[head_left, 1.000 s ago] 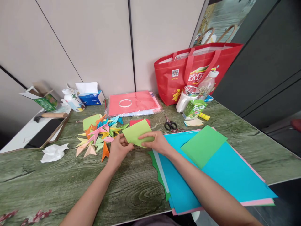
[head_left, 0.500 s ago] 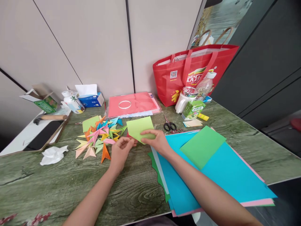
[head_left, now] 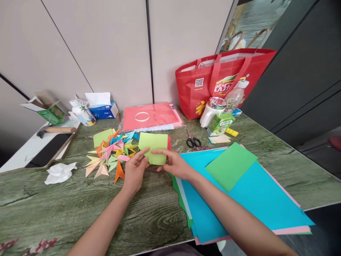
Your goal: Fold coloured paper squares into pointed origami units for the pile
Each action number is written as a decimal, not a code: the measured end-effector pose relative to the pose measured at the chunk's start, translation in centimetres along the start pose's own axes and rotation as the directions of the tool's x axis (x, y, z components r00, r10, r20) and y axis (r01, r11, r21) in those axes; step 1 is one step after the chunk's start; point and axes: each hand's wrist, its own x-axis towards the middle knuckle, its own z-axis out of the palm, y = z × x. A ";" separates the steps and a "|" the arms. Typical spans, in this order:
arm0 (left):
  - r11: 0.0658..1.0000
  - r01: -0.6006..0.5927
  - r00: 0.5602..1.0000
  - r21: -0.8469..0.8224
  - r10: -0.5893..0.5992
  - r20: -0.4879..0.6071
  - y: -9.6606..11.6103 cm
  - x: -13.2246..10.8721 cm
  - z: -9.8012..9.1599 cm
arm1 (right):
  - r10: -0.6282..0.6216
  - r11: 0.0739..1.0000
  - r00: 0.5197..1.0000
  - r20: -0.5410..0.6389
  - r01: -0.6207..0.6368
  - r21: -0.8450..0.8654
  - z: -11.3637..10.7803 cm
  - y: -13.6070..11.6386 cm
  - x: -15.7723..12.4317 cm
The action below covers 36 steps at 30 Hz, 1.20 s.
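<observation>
Single head-worn view, facing forward and down over the wood-grain surface (head_left: 80,209), left hand (head_left: 135,171) and right hand (head_left: 174,164) at close range, wall panels (head_left: 106,53) beyond.

From here I see a bag (head_left: 189,96) behind a mug (head_left: 207,117), carton (head_left: 220,123) and bottle (head_left: 236,96) at right, and a hammer (head_left: 60,129) and tissue box (head_left: 103,111) at left.

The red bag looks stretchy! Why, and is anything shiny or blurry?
Head view: red bag flares toward the right, probably lens stretch; head view: pale glints on the plastic-wrapped pink pack; head view: light green paper fairly clear, lettering on the blue tissue box too small to read.
</observation>
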 end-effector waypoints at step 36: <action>1.000 -0.003 1.000 0.000 0.003 0.017 -0.4 -1.1 0.9 | -0.171 0.970 0.879 -0.445 0.071 -0.233 0.2 0.3 0.1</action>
